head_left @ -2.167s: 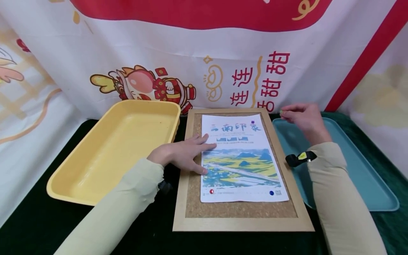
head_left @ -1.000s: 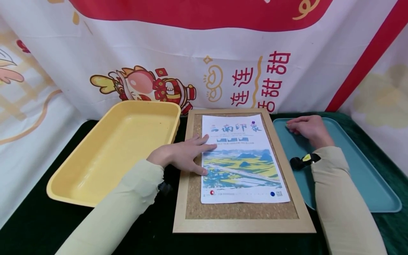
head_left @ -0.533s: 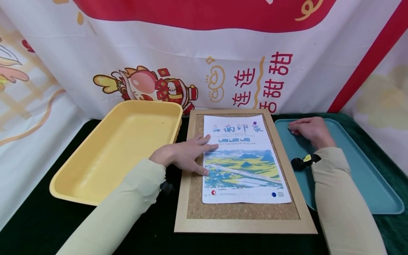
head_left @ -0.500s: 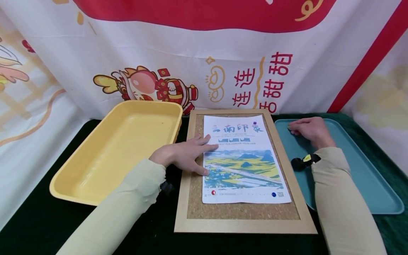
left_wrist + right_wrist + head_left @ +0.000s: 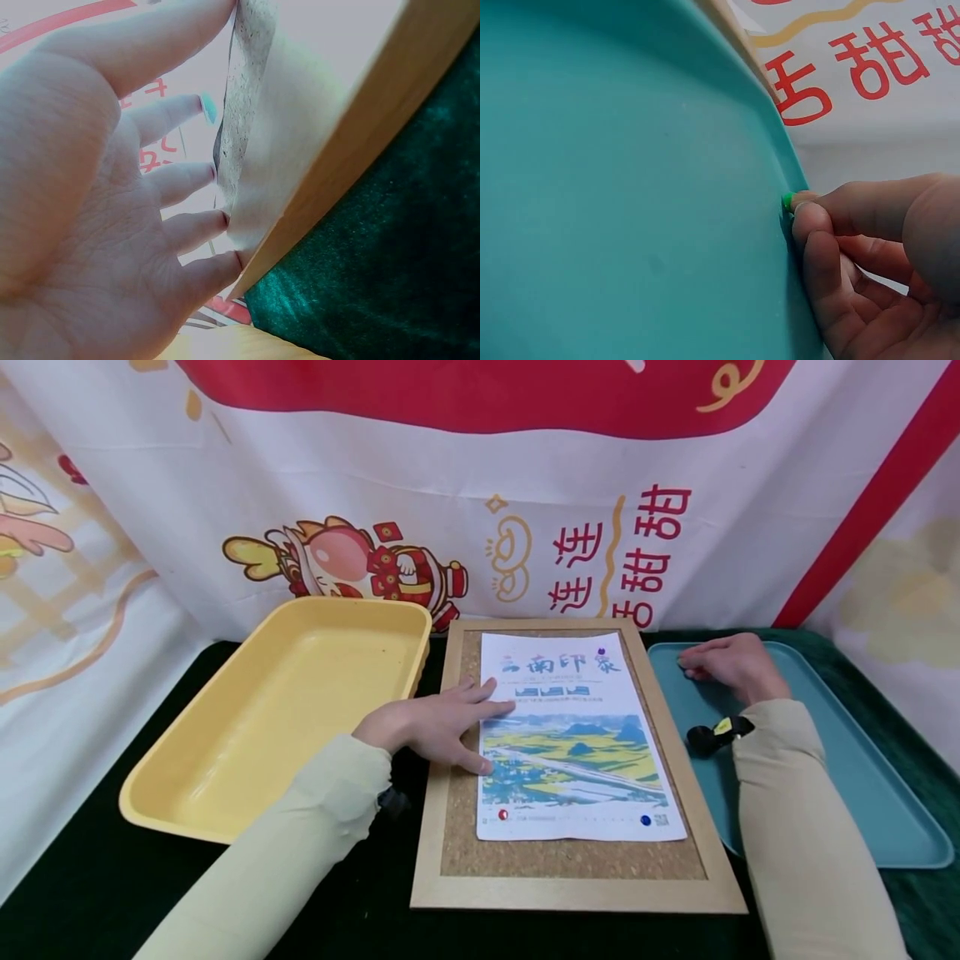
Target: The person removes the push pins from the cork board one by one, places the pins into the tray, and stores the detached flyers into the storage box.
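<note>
My left hand (image 5: 442, 727) lies spread with fingers straight across the left edge of a printed poster (image 5: 570, 760). The poster rests on a wood-framed cork board (image 5: 570, 862); a small purple pin (image 5: 602, 652) sits near its top right corner. My right hand (image 5: 731, 662) is low over the far left corner of a blue tray (image 5: 832, 777), thumb and index finger pinching a small green push pin (image 5: 787, 201). In the right wrist view the pin's green head shows at the tray's raised edge; the rest is hidden by fingertips.
A deep yellow tray (image 5: 277, 710) stands left of the board. Dark green cloth (image 5: 345, 893) covers the table. A white and red printed curtain (image 5: 465, 468) hangs right behind the board and trays.
Compared with about two seconds ago, my right hand has come down from above the tray's far edge into its far left corner. My left hand stays in place on the poster.
</note>
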Tool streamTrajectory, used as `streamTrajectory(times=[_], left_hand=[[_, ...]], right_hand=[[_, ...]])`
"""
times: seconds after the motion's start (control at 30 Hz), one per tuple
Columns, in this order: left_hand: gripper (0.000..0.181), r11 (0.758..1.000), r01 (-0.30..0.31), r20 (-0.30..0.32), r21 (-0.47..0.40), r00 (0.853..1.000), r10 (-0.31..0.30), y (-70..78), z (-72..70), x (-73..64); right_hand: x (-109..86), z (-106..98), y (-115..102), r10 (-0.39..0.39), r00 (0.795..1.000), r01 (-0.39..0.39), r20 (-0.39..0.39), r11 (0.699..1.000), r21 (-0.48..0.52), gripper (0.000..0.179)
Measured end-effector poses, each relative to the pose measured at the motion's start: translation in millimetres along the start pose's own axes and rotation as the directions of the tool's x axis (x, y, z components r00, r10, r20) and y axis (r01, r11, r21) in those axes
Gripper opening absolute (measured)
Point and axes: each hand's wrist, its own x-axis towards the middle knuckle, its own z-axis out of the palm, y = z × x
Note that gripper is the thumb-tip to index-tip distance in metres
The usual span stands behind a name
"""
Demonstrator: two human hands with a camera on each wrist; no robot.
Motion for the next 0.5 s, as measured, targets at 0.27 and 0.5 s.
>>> streamTrajectory(times=[0.27, 0.5], left_hand=[[0.088, 1.0, -0.004, -0.001, 0.008, 1.0, 0.004, -0.9, 0.2, 1.1], [0.089, 1.0, -0.01, -0.001, 0.012, 1.0, 0.01, -1.2, 0.4, 1.8]], right_hand=[[-2.3, -4.4, 1.8, -0.019, 0.999, 0.018, 0.028, 1.0, 0.023, 0.051], [-2.3, -8.5, 1.5, -0.025, 0.998, 0.018, 0.066, 0.995, 0.098, 0.06]])
